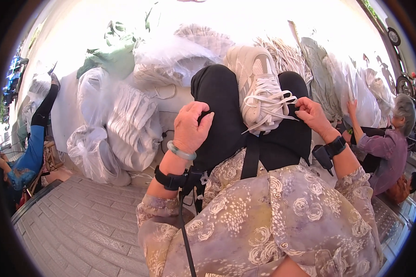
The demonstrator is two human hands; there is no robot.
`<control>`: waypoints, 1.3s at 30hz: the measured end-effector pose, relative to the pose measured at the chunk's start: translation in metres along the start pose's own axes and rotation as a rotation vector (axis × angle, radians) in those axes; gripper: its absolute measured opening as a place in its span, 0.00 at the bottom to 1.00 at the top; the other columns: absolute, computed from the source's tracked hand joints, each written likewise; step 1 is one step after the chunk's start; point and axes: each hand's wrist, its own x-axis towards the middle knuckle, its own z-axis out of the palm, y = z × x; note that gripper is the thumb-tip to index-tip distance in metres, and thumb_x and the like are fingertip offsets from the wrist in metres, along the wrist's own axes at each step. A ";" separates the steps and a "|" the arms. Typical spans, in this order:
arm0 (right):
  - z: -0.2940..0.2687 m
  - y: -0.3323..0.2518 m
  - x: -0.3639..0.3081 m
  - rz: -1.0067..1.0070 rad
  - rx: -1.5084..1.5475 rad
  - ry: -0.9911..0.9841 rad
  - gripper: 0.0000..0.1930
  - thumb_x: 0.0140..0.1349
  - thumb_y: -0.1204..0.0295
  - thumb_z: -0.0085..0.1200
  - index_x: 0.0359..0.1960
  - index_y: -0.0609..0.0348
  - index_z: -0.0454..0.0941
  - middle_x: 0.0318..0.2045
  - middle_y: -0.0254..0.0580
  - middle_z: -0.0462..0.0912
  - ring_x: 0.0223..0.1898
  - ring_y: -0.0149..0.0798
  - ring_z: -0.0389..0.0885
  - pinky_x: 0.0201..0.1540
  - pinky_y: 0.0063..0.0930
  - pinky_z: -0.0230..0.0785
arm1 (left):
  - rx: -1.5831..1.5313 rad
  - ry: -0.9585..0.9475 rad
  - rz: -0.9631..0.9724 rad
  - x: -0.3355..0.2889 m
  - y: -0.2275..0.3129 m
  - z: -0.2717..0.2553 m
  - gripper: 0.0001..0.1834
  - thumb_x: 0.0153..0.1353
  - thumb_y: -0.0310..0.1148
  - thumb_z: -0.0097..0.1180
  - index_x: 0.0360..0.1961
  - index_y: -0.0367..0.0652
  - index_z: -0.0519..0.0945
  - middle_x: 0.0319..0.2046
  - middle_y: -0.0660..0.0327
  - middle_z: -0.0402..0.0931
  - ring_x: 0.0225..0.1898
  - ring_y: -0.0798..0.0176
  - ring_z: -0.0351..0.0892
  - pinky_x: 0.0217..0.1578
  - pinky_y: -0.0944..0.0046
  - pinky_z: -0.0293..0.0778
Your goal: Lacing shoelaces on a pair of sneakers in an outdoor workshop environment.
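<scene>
The right hand (pixel 312 115) pinches a white lace (pixel 282 99) of the shoe (pixel 259 87) between its fingers; the left hand (pixel 192 127) lies curled, holding nothing, on the knee (pixel 217 92).

A pale sneaker (pixel 259 87) lies on the person's lap, between knees in black trousers (pixel 222 120), its white laces (pixel 275 108) loose and spread across the tongue. The right hand (pixel 312 115) pinches a lace end just beside the shoe's right edge — fingers curled tight on it. The left hand (pixel 189 127) rests on the left thigh, touching the cloth, a pale green bangle (pixel 181 151) at its wrist. Clear plastic bags (pixel 120 124) stuffed with white goods pile up beyond the knees. At the right, another person in a purple top (pixel 386 147) reaches into the bags.
</scene>
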 end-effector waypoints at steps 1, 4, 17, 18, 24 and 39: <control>0.004 -0.011 -0.002 -0.069 -0.087 -0.097 0.08 0.51 0.72 0.53 0.30 0.62 0.70 0.19 0.30 0.69 0.20 0.23 0.67 0.22 0.19 0.60 | 0.132 0.016 0.187 0.003 0.005 0.001 0.09 0.47 0.31 0.58 0.31 0.40 0.75 0.31 0.61 0.74 0.33 0.61 0.72 0.35 0.63 0.66; 0.020 -0.031 -0.007 -0.372 -0.275 -0.045 0.13 0.52 0.67 0.54 0.33 0.63 0.68 0.25 0.38 0.72 0.23 0.35 0.71 0.27 0.29 0.64 | 0.341 -0.029 0.435 0.007 0.023 0.015 0.15 0.44 0.36 0.60 0.34 0.42 0.76 0.40 0.59 0.72 0.46 0.53 0.67 0.48 0.54 0.60; 0.036 -0.011 0.025 -0.443 -0.140 0.223 0.09 0.57 0.70 0.43 0.26 0.63 0.68 0.20 0.54 0.71 0.25 0.57 0.71 0.28 0.41 0.64 | 0.568 -0.121 0.486 0.016 0.046 0.053 0.20 0.45 0.39 0.61 0.37 0.40 0.73 0.45 0.57 0.70 0.53 0.47 0.62 0.57 0.41 0.47; 0.030 -0.006 0.028 -0.353 -0.071 0.191 0.09 0.59 0.70 0.41 0.29 0.64 0.71 0.20 0.48 0.74 0.21 0.47 0.73 0.26 0.34 0.66 | 0.405 -0.074 0.535 0.019 0.045 0.051 0.19 0.46 0.37 0.60 0.37 0.40 0.72 0.44 0.56 0.71 0.52 0.47 0.64 0.56 0.46 0.52; -0.021 0.005 0.009 -0.183 0.417 0.259 0.12 0.62 0.71 0.39 0.38 0.64 0.74 0.22 0.30 0.73 0.23 0.22 0.71 0.27 0.17 0.68 | 0.097 0.093 0.171 0.019 0.019 0.044 0.05 0.52 0.24 0.54 0.31 0.36 0.74 0.24 0.58 0.74 0.23 0.66 0.75 0.27 0.69 0.71; -0.022 0.012 -0.013 -0.102 0.580 0.228 0.13 0.61 0.69 0.41 0.41 0.64 0.75 0.25 0.30 0.75 0.23 0.21 0.70 0.28 0.14 0.63 | 0.577 -0.097 0.263 0.035 0.029 0.084 0.16 0.52 0.36 0.53 0.38 0.37 0.68 0.23 0.54 0.76 0.27 0.54 0.78 0.27 0.57 0.72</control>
